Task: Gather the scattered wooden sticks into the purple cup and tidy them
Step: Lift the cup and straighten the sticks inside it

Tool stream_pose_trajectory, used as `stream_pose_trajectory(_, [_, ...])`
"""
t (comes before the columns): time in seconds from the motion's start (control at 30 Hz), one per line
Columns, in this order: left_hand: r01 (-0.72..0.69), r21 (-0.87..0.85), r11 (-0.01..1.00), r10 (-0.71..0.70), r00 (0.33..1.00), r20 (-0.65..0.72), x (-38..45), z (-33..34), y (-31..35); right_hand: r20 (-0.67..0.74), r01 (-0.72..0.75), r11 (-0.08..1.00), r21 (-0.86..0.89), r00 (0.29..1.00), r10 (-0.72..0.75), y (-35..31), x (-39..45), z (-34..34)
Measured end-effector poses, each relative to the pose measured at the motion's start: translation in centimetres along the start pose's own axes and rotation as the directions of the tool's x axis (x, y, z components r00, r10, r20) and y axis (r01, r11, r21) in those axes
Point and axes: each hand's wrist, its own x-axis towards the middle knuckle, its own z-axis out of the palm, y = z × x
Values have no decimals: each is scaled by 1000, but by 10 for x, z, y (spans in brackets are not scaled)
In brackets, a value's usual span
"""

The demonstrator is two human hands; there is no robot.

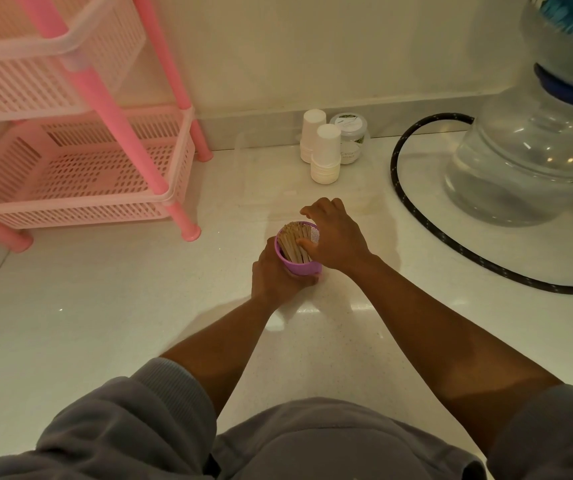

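Standing over a pale speckled countertop (111,306) that fills most of the view, wall close behind. Largest thing on it: the pink two-tier plastic rack (80,168), far left, both baskets bare as far as I can see. Far right, a big clear water bottle (520,161) stands inverted on a white base, a black braided hose (427,216) looping round the base's edge. Against the wall between them, two stacks of white paper cups (326,157) and a small lidded jar (350,136) just behind — well apart from my work.

The purple cup (300,265) sits mid-counter, straight ahead of me, tilted a little toward me so the mouth shows. My left hand (274,275) wraps its lower wall from the near side, fingers curled round the base — held so the cup doesn't skid or tip while I work the top.

The wooden sticks (295,242) stand packed inside, ends at about rim height, leaning slightly. My right hand (337,237) lies across the far right of the rim, thumb pressed down among the stick ends, fingers loosely bent past the cup's far side, holding nothing I can see.

No loose sticks show on the counter. My read: gathering is done, this is the tidying — pressing the ends level. Risk: too much push against a tilted cup could spill the bundle.
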Motion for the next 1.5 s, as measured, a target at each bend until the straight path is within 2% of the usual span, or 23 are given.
stream_pose_trajectory(0.57, [-1,-18,1000,1,1000,8,-2,-3,1,-14,-23,999,39,1000,23,0,0,1])
stream_pose_trajectory(0.73, [17,-5,1000,-17,1000,13,-2,-4,3,64,53,998,20,996,-54,0,-2,1])
stream_pose_trajectory(0.83, [19,-12,1000,-19,1000,10,-3,-4,4,52,41,999,22,998,-42,0,-1,2])
stream_pose_trajectory(0.93, [12,-15,1000,-12,1000,4,-3,-5,5,47,90,996,-8,995,-89,-1,0,1])
stream_pose_trajectory(1.1, [14,-17,1000,-14,1000,11,-4,-6,7,110,34,998,53,993,-40,-1,1,2])
stream_pose_trajectory(1.5, [15,-13,1000,-14,1000,11,-3,-4,5,141,85,996,32,986,-88,-5,1,-1])
